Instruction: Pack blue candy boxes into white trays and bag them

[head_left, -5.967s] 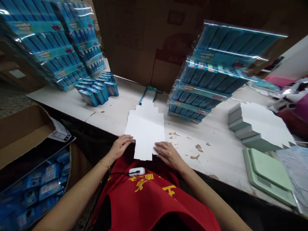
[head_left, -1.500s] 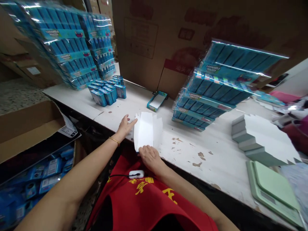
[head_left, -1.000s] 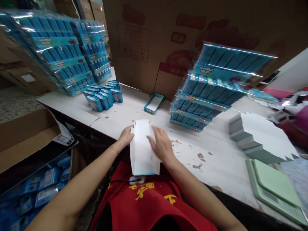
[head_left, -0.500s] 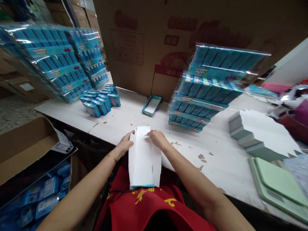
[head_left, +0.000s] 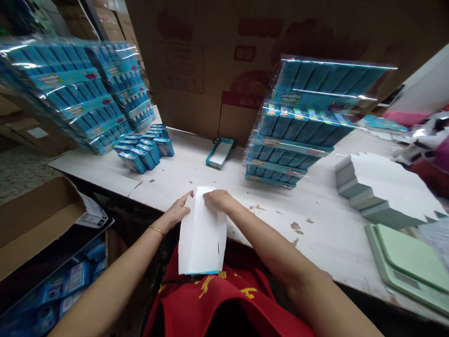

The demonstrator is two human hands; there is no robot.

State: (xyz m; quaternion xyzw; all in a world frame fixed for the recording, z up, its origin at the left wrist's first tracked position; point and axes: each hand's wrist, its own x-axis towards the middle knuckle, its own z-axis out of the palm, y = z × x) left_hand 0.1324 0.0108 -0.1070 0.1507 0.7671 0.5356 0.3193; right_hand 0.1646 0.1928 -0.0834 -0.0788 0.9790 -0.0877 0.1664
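Note:
A pale cardboard box blank (head_left: 205, 238), white side up with a blue edge at its near end, is held at the table's front edge above a red apron. My left hand (head_left: 177, 213) grips its far left edge, thumb and fingers closed on the card. My right hand (head_left: 219, 200) is bent over the far right part, fingers pressed on the card near the crease; its fingertips are partly hidden. Beyond the hands, an open blue display tray (head_left: 212, 164) with a white inside lies on the table.
Small blue boxes (head_left: 142, 152) stand grouped at the left. Wrapped display packs are stacked at the left (head_left: 70, 93) and right (head_left: 287, 145). Stacked white card blanks (head_left: 389, 187) and a green scale (head_left: 414, 262) are at the right. An open carton (head_left: 42, 210) sits at lower left.
My right hand has moved left and inward over the blank, and the right flap appears folded up further. The blank and both hands have shifted slightly left in view.

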